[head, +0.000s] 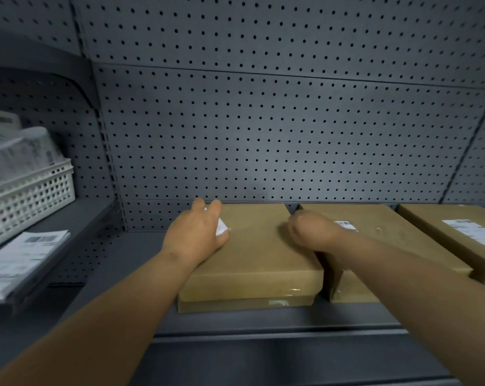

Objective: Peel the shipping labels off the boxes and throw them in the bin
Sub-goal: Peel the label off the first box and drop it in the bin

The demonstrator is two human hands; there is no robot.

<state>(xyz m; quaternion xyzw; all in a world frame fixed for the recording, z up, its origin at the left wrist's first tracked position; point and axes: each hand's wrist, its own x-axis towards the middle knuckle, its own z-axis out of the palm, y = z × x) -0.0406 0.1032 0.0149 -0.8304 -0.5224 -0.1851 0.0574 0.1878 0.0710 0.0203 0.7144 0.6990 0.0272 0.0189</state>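
Three brown cardboard boxes lie side by side on a grey shelf [263, 324]. My left hand [196, 232] rests on the left box [258, 263] and holds a crumpled white label [221, 227] in its fingers. My right hand [310, 229], blurred, is over the gap between the left box and the middle box [383, 227]; whether it grips anything is unclear. A white label [347, 224] with a barcode shows on the middle box just beyond that hand. The right box [441, 218] carries a white shipping label [475, 232].
A grey pegboard wall [263, 135] stands behind the boxes. On the neighbouring shelf at the left, a white perforated basket [29, 199] holds printed packets, and a stack of printed sheets [18, 260] lies in front of it.
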